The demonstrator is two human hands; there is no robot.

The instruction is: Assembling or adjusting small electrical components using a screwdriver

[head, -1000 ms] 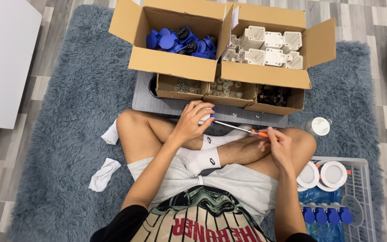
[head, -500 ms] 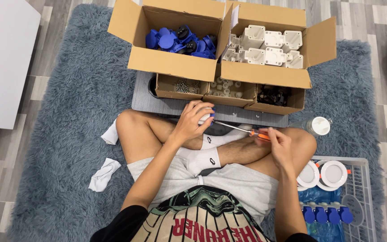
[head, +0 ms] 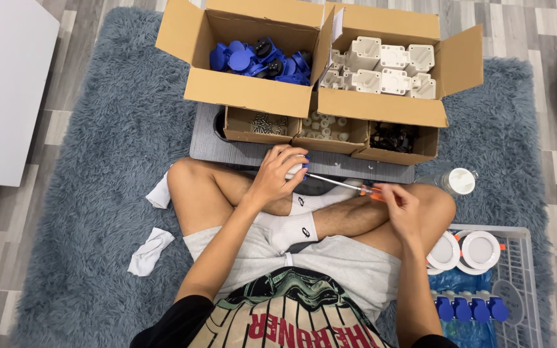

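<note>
I sit cross-legged on a shaggy grey-blue rug (head: 98, 161). My left hand (head: 278, 173) is closed over a small white-and-blue plastic part (head: 298, 169) held above my shin. My right hand (head: 400, 207) grips the orange handle of a screwdriver (head: 343, 185), whose thin metal shaft points left into that part. Most of the part is hidden under my fingers.
Ahead stand a cardboard box of blue plastic parts (head: 259, 59) and one of white housings (head: 388, 67). Three small trays hold screws (head: 262, 124), white pieces (head: 328, 127) and black pieces (head: 394, 137). A white wire basket (head: 517, 283) at right holds finished pieces. White cloths (head: 151, 250) lie left.
</note>
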